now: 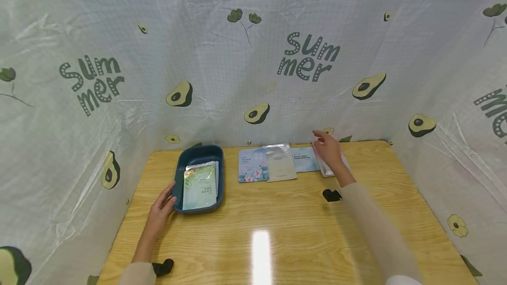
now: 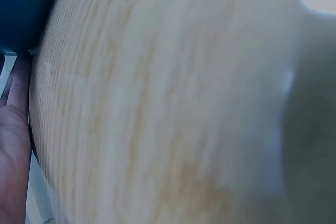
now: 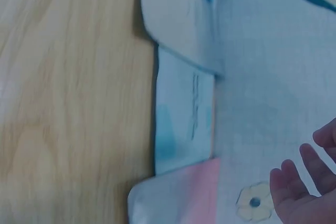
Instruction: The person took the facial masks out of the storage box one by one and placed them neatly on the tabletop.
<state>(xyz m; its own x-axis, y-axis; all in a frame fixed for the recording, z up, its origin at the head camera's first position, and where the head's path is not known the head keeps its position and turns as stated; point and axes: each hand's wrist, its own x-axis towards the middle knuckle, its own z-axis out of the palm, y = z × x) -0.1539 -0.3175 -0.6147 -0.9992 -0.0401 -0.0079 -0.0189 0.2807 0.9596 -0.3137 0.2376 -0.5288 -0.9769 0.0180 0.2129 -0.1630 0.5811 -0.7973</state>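
Observation:
My left hand [image 1: 159, 211] rests at the left side of a dark blue tray [image 1: 199, 155], its fingers touching the outer wall. In the left wrist view those fingers lie fairly straight against the tray [image 2: 29, 9]. Inside it lies a green and white sachet [image 1: 200, 188] on top of a paler one. My right hand [image 1: 332, 152] hovers over a pink and white sachet [image 1: 327, 171], partly covering it; the loosely bent fingers hold nothing. To its left lie a light blue sachet [image 1: 305, 160], a silver-beige sachet [image 1: 280, 164] and a blue floral sachet [image 1: 251, 166], overlapping in a row.
The wooden table [image 1: 237, 228] ends at a white plastic sheet [image 1: 222, 56] printed with avocados, which hangs behind and at both sides. The row of sachets lies close to that back sheet. Black straps hang at both wrists.

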